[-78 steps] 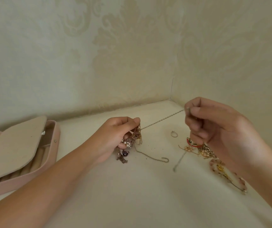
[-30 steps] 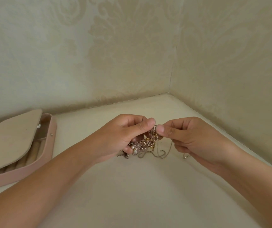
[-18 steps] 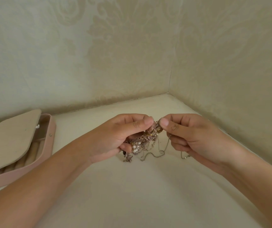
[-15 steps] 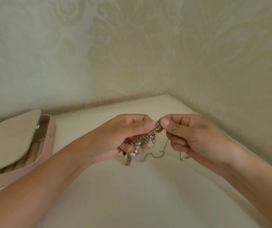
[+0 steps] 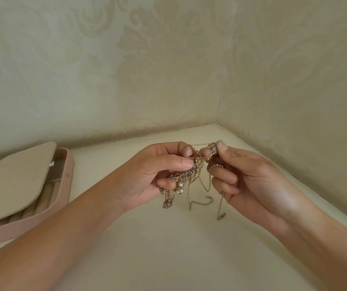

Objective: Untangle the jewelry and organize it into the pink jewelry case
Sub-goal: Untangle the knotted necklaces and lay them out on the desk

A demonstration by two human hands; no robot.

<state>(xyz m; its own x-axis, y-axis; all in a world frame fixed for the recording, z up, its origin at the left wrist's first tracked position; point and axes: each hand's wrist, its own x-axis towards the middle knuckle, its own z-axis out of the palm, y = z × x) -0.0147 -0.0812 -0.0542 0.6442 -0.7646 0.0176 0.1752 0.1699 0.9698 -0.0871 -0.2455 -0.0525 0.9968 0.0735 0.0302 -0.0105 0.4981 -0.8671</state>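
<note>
A tangle of jewelry (image 5: 186, 177), gold chains with small pearls, hangs between my two hands above the cream surface. My left hand (image 5: 158, 175) grips the clump with thumb and curled fingers. My right hand (image 5: 246, 177) pinches a thin chain (image 5: 202, 144) that runs from the clump over its fingertips. Loose chain ends (image 5: 200, 203) dangle down to the surface. The pink jewelry case (image 5: 59, 198) lies at the far left, its lid partly raised, with padded ring rolls visible inside.
Two patterned cream walls (image 5: 168, 70) meet in a corner (image 5: 218, 114) just behind my hands. The cream tabletop (image 5: 179, 248) stretches toward me. The right wall runs close along my right forearm.
My hands came together from apart, then lifted the tangle slightly. My right hand now draws a thin chain up and out of the clump. The other jewelry seen on the right earlier is out of view.
</note>
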